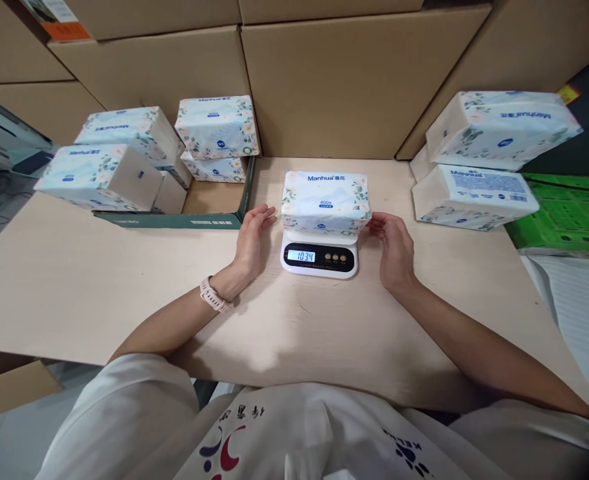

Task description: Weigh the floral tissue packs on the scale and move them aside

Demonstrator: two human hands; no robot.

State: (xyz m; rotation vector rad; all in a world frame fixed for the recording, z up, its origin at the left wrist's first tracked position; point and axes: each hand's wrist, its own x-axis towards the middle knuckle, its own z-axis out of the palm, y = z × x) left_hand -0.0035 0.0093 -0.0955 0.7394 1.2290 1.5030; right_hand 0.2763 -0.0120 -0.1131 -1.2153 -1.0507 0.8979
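- as the tissue pack (325,205) rests flat on the scale (319,269), neither hand carries it; display (301,256) seems to read 103.4, unit can't be made out
- should handle light and soft: wrap looks smooth, maybe slippery; a hard squeeze would likely dent it, breakage unlikely
- best hold: open palms on the two short ends, low, light even pressure
- long axis runs left-right across the scale, short ends toward the hands; "manhua" print on top, upright for the wearer
- left hand (252,241): just left of the scale, fingers loosely extended, apart from the pack
- right hand (395,255): right of the scale, fingers half curled by the pack's right end, not clamped; can't tell if fingertips touch
- left of scale, farther back: green tray (164,221) with more packs (217,127)
- right of scale, farther back: two stacked packs (474,195)
- behind scale: cardboard boxes (324,87)
- under scale: pale table (299,333)
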